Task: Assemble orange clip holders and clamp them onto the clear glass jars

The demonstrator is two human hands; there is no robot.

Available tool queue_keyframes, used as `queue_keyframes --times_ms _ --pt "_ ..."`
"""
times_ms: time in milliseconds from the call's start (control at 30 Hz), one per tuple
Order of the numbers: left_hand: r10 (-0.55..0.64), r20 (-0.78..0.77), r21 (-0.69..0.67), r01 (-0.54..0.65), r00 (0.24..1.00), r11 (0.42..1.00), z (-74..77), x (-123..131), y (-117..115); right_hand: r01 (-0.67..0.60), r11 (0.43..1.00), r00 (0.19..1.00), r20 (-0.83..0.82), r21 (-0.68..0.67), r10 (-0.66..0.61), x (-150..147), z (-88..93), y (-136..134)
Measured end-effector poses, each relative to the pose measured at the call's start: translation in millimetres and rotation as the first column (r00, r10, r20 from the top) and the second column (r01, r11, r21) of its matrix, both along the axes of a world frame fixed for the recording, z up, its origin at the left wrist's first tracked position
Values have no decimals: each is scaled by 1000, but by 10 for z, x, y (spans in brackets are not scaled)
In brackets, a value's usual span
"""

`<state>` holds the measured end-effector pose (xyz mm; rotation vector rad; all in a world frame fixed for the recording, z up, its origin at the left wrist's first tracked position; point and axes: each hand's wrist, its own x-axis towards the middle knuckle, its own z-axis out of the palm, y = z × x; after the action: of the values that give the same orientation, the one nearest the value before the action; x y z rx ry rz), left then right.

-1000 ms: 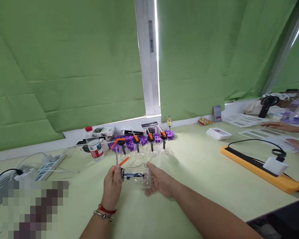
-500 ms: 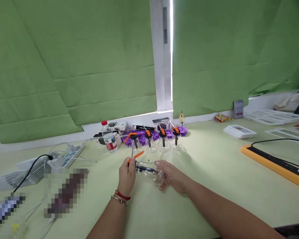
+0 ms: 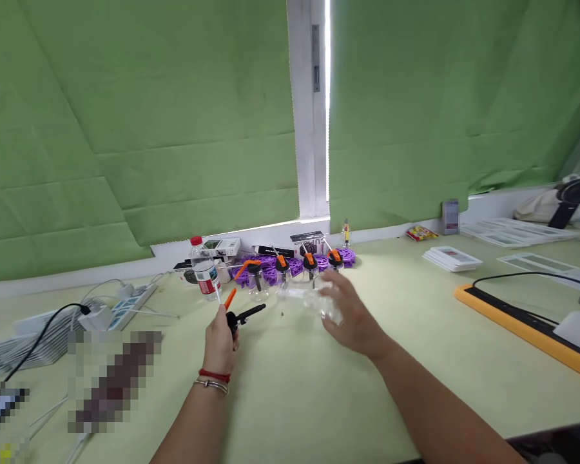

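Note:
My left hand (image 3: 220, 338) is closed around a black pump head (image 3: 245, 316) with an orange lever and a white spout; its black stem points right. My right hand (image 3: 352, 316) grips a clear glass bottle (image 3: 302, 293) by its base, the bottle lying sideways in the air and blurred by motion. Pump head and bottle are apart. Behind them stands a row of several clear bottles with black and orange pump tops (image 3: 282, 263), partly hidden by the held bottle and my right hand.
Purple openwork pieces (image 3: 268, 267), small boxes (image 3: 225, 247) and a red-capped water bottle (image 3: 205, 270) stand at the back. A power strip (image 3: 134, 307) with cables lies left. An orange-edged board (image 3: 526, 332), a stack of cards (image 3: 452, 258) and a snack packet (image 3: 421, 233) lie right.
The bottle has come off the pump head. My left hand has moved left with the pump head, while my right hand has shifted right and up with the bottle.

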<state>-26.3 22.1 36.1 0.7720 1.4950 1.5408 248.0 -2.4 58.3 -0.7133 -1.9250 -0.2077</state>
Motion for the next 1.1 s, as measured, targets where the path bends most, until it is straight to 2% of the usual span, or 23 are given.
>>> queue_keyframes --times_ms 33,67,100,167,233,267,333,400,467,533,667,800,867,900,933,1000,1033,1067,1100 --pt "15 -16 20 -14 1000 1000 -4 -1 4 65 998 983 -168 -22 -67 107 8 75" --pt "19 -38 38 -18 999 999 -8 3 5 133 989 926 -348 -57 -145 223 2 160" --pt "14 -63 54 -11 998 999 -13 12 6 201 974 830 -509 -108 -228 346 -20 252" --pt "-8 -111 79 17 994 997 -19 37 5 288 915 569 -719 -282 -400 602 -113 432" --pt "-26 -140 94 40 990 995 -22 60 3 298 795 310 -734 -528 -604 845 -254 575" --pt "-38 -148 92 52 988 994 -23 70 1 290 708 235 -669 -643 -705 951 -331 626" --pt "-65 -159 72 77 985 994 -27 82 -4 306 510 193 -472 -804 -860 1111 -473 686" --pt "-94 -168 56 104 981 993 -33 88 -10 346 330 211 -270 -878 -939 1196 -575 710" --pt "-120 -176 55 131 977 990 -40 91 -19 400 183 257 -82 -898 -963 1216 -631 721" --pt "-148 -187 54 161 971 985 -43 95 -28 465 85 300 66 -881 -952 1198 -660 734" --pt "-179 -194 47 191 965 980 -20 113 -52 551 24 332 193 -834 -924 1155 -700 756" --pt "-187 -211 56 203 959 978 12 126 -72 537 3 329 205 -844 -922 1150 -638 719" --pt "-183 -231 66 203 955 977 19 125 -76 534 46 313 147 -844 -938 1117 -513 660" --pt "-182 -239 74 204 954 976 19 123 -77 552 100 304 88 -828 -949 1076 -431 619" --pt "-180 -243 82 205 953 975 18 123 -78 596 194 312 1 -779 -950 1011 -343 570" --pt "-179 -238 97 207 955 974 16 127 -82 701 420 361 -221 -576 -906 802 -181 448" --pt "-186 -233 100 214 954 972 16 133 -87 720 532 439 -302 -445 -846 656 -124 376" --pt "-196 -230 99 223 953 970 18 142 -93 690 641 551 -332 -336 -766 486 -88 300" --pt "-208 -230 96 235 951 967 21 154 -102 604 751 683 -314 -266 -660 301 -77 221"
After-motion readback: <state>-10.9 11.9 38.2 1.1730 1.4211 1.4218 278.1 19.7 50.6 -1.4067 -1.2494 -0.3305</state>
